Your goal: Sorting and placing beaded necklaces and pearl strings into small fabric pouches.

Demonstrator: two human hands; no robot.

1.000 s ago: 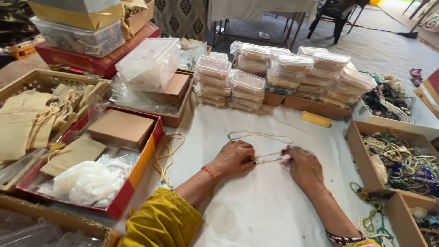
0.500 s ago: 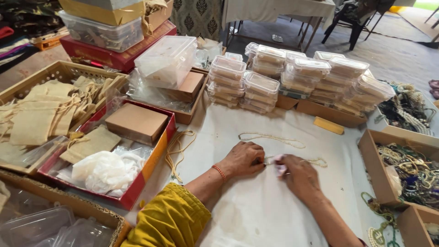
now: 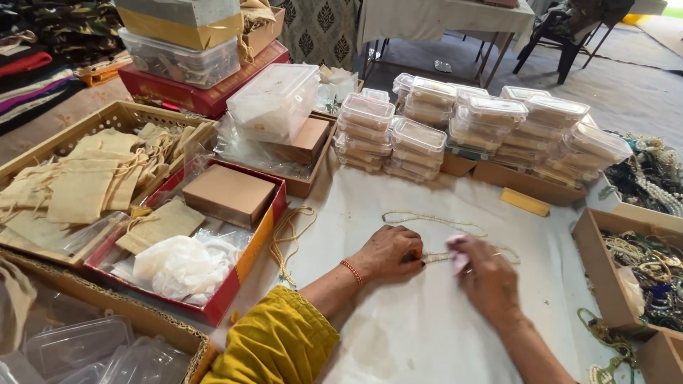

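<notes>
Cloth (image 3: 398, 320), white, covers the work surface, with stacked clear boxes (image 3: 455, 128) at its far edge (lids on). Below them a beaded necklace (image 3: 434, 219) lies looped on it. The left hand (image 3: 390, 252) and right hand (image 3: 484, 274) each pinch its near strand.

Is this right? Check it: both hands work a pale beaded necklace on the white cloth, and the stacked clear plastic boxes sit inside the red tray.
Not quite. In the head view both hands, left hand and right hand, do work the pale beaded necklace on the white cloth, but the stacked clear plastic boxes stand on the cloth beyond, not in the red tray.
</notes>
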